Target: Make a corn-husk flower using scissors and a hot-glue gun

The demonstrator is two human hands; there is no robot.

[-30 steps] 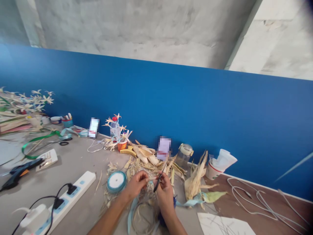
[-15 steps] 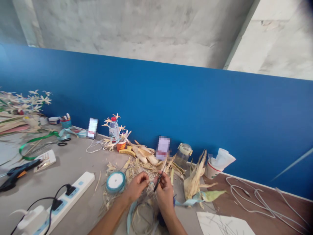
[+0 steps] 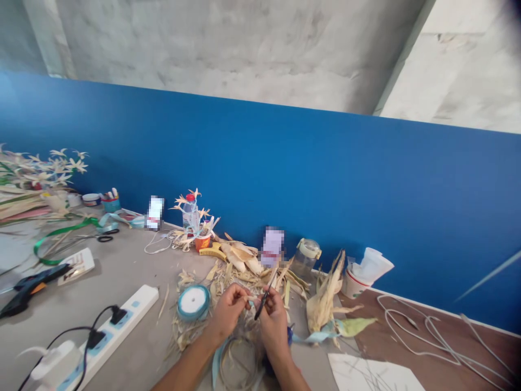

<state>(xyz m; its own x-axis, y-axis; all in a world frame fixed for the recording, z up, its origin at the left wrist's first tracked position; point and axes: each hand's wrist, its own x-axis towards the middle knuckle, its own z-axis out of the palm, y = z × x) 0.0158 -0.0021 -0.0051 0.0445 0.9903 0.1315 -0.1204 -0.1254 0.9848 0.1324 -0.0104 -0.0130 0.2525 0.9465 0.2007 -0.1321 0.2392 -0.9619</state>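
Observation:
Near the middle of the bench, my left hand (image 3: 228, 310) is closed, its fingertips pinching a small pale strip of husk (image 3: 252, 298). Close beside it, my right hand (image 3: 274, 320) grips a pair of dark scissors (image 3: 262, 305), with the slim point directed up and away from me. The two hands nearly touch, and the fingers partly hide the strip. Behind them lies a heap of dried husk scraps (image 3: 228, 277). A roll of blue ribbon (image 3: 193, 302) rests left of my left hand. Below the hands sits a coil of thin wire (image 3: 238, 361).
A white power strip (image 3: 122, 320) with plugs is at front left, near a black glue gun (image 3: 30, 288). Husk flowers stand in an orange cup (image 3: 202, 241). Dried corn husks (image 3: 323, 301), a lidded jar (image 3: 305, 255), a paper cup (image 3: 353, 285) and white cable (image 3: 427, 331) lie right.
My left hand has shifted slightly up and right, and the pale strip between its fingertips shows more clearly. The scissors stay in my right hand, almost unmoved.

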